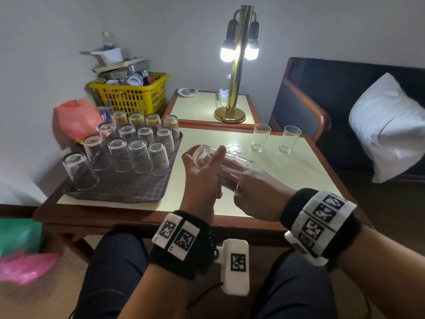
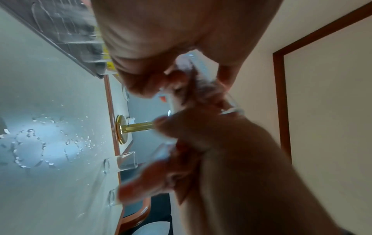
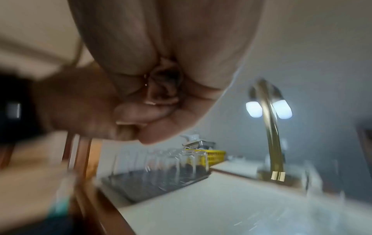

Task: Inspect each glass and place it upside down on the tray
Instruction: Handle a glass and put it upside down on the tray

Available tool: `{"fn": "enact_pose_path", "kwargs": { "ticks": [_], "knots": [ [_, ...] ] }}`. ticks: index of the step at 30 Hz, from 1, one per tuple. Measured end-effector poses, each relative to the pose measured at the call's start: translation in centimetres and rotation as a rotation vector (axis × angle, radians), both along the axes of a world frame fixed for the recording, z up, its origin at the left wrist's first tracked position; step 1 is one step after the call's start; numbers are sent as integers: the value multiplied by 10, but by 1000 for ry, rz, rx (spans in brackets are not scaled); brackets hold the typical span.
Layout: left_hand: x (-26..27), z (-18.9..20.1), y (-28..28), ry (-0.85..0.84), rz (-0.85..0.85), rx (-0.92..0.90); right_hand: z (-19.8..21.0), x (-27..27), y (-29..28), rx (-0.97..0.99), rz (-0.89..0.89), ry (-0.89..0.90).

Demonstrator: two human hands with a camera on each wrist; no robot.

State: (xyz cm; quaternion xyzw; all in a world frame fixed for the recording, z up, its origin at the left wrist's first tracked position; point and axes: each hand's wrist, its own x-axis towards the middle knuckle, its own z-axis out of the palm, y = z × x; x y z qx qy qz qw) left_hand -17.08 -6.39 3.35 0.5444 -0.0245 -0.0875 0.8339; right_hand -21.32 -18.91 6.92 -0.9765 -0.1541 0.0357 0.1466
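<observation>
Glass (image 1: 224, 161) held on its side above the near middle of the table (image 1: 299, 171), between both hands, base toward the left-far side and mouth toward the right. Left hand (image 1: 202, 171) is palm-up under the base end, fingers fairly straight and slightly spread along the wall, thumb side hard to read. Right hand (image 1: 255, 192) is curled in from the near right at the mouth end; the head view suggests fingers wrapped around or into the rim, but exact contact is blurred (right wrist view only shows a closed knot of fingers, no clear glass). Judged step: inspection turn, not yet flipped for placing. Tray (image 1: 119, 192) sits at the left of the table, already carrying rows of upside-down glasses (image 1: 138, 155), with bare surface along its near edge. Two upright glasses (image 1: 273, 139) wait at the far right of the table. Water drops (image 1: 234, 143) lie on the tabletop near them, so the glass is probably wet: risk one is slipping out of a loose two-hand hold during the handover. Risk two: swinging it left and clipping the nearest inverted glass, since the rows stand close together. Lamp (image 1: 234, 65) glare may hide smudges.
</observation>
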Motion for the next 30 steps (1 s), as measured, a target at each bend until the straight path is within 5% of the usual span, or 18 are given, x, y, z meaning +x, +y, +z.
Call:
{"fn": "enact_pose_path", "kwargs": {
  "ticks": [1, 3, 5, 8, 10, 12, 14, 16, 17, 19, 23, 25, 27, 30],
  "knots": [
    [0, 2, 1, 23, 1, 1, 1, 0, 2, -139, 47, -68],
    [0, 1, 0, 35, 19, -34, 1, -2, 3, -40, 46, -86],
    [-3, -3, 0, -11, 34, -93, 1, -3, 4, 362, 15, 63],
    [-7, -2, -2, -161, 39, -180, 5, -9, 4, 1235, -3, 502],
    [-4, -1, -4, -226, 10, -174, 4, -9, 1, 1435, -15, 588],
    [0, 1, -3, -174, -7, -117, 3, -6, 2, 1117, -87, 397],
    [5, 1, 1, -40, 4, -23, 7, -2, 2, 444, -119, 92],
    [8, 0, 4, 77, 17, 0, 7, 0, 5, -186, 6, -187],
    [8, 2, 4, 97, 24, -12, 8, -1, 6, -275, 96, -313],
    [6, 5, 3, 94, 35, -28, 7, 0, 8, -94, 134, -290],
    [-6, 5, 2, -88, 61, -209, 10, -4, 10, 1086, -31, 442],
    [-6, 2, -1, -165, 39, -230, 8, -4, 3, 1406, -41, 581],
    [-3, 2, -1, -158, 1, -151, 10, -2, -1, 1264, -72, 504],
    [3, 5, 2, -40, -1, 9, 11, 2, -1, 449, -97, 111]
  ]
}}
